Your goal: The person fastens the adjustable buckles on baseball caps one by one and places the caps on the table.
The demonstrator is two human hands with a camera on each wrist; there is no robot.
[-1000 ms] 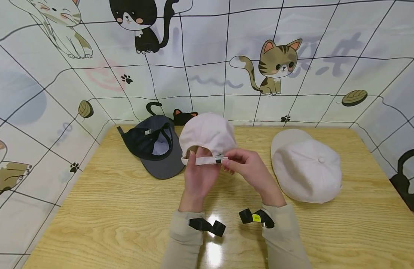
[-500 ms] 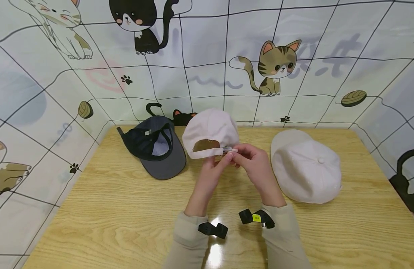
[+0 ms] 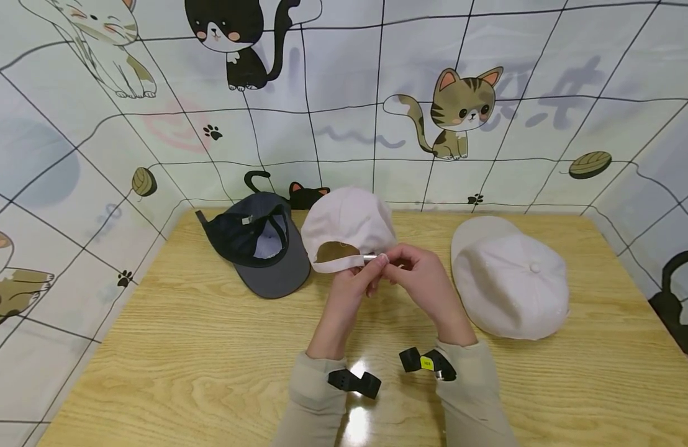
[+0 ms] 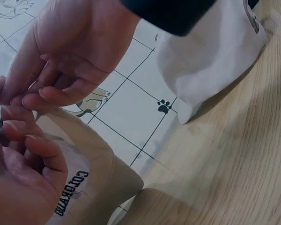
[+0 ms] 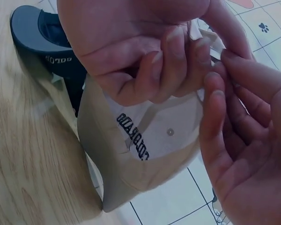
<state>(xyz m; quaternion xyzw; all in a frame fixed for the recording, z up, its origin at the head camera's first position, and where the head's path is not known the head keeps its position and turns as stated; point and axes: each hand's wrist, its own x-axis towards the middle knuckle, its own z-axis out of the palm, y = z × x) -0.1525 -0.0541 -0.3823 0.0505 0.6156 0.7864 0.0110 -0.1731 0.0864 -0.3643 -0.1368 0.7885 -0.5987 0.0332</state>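
A pale pink baseball cap (image 3: 348, 214) is held up at the middle of the table, its back opening facing me. Across that opening runs a pale strap (image 3: 334, 267) with a small metal buckle (image 3: 369, 257) near its right end. My left hand (image 3: 346, 290) pinches the strap at the buckle, thumb on top. Just right of it, my right hand (image 3: 426, 277) pinches the strap's end between thumb and forefinger, fingertips of both hands close together. From below, the right wrist view shows the cap's inside with dark lettering (image 5: 133, 137). Curled fingers hide part of the strap there.
A dark grey cap (image 3: 271, 279) lies tipped at the left, inside showing. To the right sits a whitish cap (image 3: 514, 282), crown up. The wooden table (image 3: 182, 372) meets a cat-print backdrop (image 3: 344, 139) behind and at the sides.
My left hand has come out from the cap's back opening and moved right to the buckle, beside my right hand. The cap rose and turned slightly, then dropped a little.
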